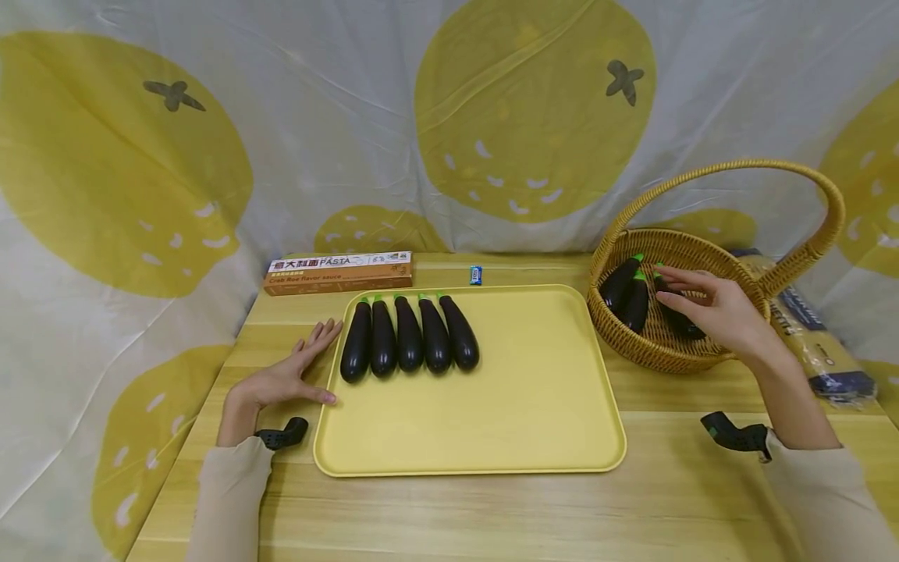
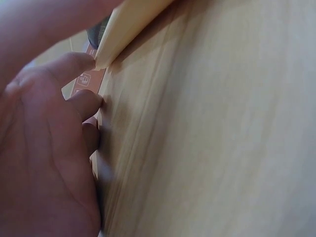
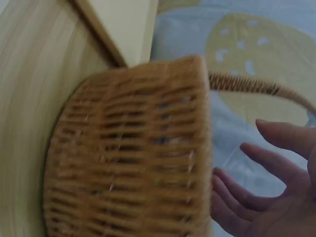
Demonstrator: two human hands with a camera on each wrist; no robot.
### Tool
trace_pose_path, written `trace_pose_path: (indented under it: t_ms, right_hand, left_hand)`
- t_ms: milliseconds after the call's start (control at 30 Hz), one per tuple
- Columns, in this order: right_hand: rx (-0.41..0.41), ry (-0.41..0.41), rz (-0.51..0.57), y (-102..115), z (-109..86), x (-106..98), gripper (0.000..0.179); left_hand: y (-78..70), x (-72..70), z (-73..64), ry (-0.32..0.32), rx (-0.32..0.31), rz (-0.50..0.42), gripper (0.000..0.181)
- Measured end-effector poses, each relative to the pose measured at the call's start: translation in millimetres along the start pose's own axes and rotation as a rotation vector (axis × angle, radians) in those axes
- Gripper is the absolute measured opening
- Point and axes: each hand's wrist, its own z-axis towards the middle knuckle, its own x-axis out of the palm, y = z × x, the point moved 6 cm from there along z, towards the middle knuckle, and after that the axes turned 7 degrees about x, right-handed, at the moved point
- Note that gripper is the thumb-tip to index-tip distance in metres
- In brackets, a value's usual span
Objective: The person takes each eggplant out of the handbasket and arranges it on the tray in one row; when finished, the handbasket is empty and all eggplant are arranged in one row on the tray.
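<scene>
Several dark eggplants [image 1: 410, 337] with green stems lie side by side in a row on the left half of a yellow tray [image 1: 534, 390]. My left hand [image 1: 284, 378] rests at the tray's left edge, thumb and fingers spread. More eggplants [image 1: 635, 304] lie in a woven basket [image 1: 649, 351] with a tall handle. Over the basket's opening is my right hand [image 1: 723, 308], its fingertips above the rightmost eggplant [image 1: 680, 316], which it partly covers. In the right wrist view the fingers [image 3: 266, 160] are apart, with nothing seen between them; the basket's side hides its contents.
A pasta box [image 1: 340, 275] lies behind the tray at the left, and a small blue packet [image 1: 476, 275] lies near the back edge. A yellow and blue bag [image 1: 822, 343] lies right of the basket. A patterned curtain [image 1: 337, 117] hangs behind the wooden table [image 1: 435, 515].
</scene>
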Motion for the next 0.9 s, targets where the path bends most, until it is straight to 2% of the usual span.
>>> trace_pose_path:
  t_ms: [200,467,900]
  right_hand:
    - [0.117,0.027,-0.03,-32,9.3,-6,0.066]
    - [0.248,0.13,0.024,-58,20.5,0,0.065]
    - [0.301,0.185,-0.007,-70,26.3,5,0.064]
  left_hand:
    - [0.4,-0.6,0.1,-0.001,-0.005,0.003,0.119]
    - [-1.3,-0.3,0.7,-0.002,0.0,0.003,0.12]
    - [-0.3,-0.4,0.8,-0.002,-0.003,-0.002,0.12]
